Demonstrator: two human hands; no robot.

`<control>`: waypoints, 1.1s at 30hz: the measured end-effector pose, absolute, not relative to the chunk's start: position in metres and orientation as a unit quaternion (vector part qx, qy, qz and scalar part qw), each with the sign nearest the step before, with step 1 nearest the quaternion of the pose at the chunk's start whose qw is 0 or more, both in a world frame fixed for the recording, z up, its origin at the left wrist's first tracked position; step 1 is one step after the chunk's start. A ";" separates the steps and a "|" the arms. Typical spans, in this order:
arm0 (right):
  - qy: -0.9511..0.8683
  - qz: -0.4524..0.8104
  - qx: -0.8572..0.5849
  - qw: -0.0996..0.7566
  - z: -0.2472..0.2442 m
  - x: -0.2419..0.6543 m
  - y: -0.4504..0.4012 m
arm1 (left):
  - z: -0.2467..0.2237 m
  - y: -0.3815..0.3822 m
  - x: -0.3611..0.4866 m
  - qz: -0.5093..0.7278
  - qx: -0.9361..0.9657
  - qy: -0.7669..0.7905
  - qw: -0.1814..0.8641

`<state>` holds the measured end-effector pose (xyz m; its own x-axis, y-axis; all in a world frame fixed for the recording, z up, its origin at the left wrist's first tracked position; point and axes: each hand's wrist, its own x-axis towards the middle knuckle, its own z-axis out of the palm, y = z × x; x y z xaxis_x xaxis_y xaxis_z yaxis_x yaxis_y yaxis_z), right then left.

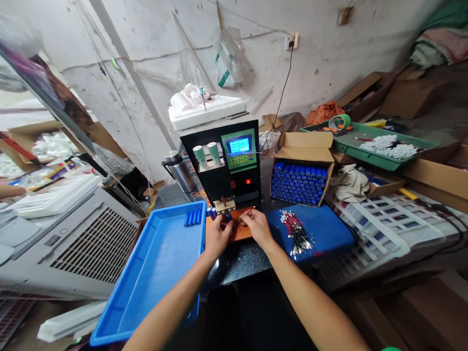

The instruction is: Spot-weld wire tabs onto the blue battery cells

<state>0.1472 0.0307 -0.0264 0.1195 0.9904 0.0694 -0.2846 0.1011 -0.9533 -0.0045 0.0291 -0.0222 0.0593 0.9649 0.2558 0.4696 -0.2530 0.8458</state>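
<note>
A black spot welder (204, 138) with a lit blue display stands in front of me, its brass-coloured electrode block (225, 205) low at the front. Just beneath that block, my left hand (217, 237) is closed on a blue cylindrical battery cell (227, 216), mostly hidden by the fingers. My right hand (258, 227) pinches a thin wire lead (251, 209) close by, over the orange work surface (239, 232). To the right, a pile of red and black wire leads (296, 232) lies on a blue pad (332, 229).
A cardboard box (303, 139) packed with blue cells stands beyond the pad. At left, a blue tray (148, 275) holds a short row of cells (193, 217). A steel flask (180, 172) stands behind it. A green tray (397, 162) with white parts sits at far right.
</note>
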 end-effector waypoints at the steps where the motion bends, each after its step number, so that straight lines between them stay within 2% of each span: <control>1: -0.410 0.518 -0.427 0.618 -0.025 0.146 0.031 | -0.022 0.029 -0.004 0.426 0.667 0.539 0.289; 10: -0.387 0.540 -0.414 0.622 -0.025 0.129 0.039 | -0.018 0.024 0.001 0.440 0.666 0.520 0.304; 33: -0.489 0.449 -0.451 0.597 -0.018 0.129 0.040 | -0.015 0.022 0.002 0.446 0.663 0.517 0.306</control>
<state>0.1292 0.0402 -0.0184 0.1188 0.9767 0.1785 -0.0962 0.1903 -0.9770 0.0022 0.0219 -0.0151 0.0681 0.9589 0.2753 0.4122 -0.2784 0.8675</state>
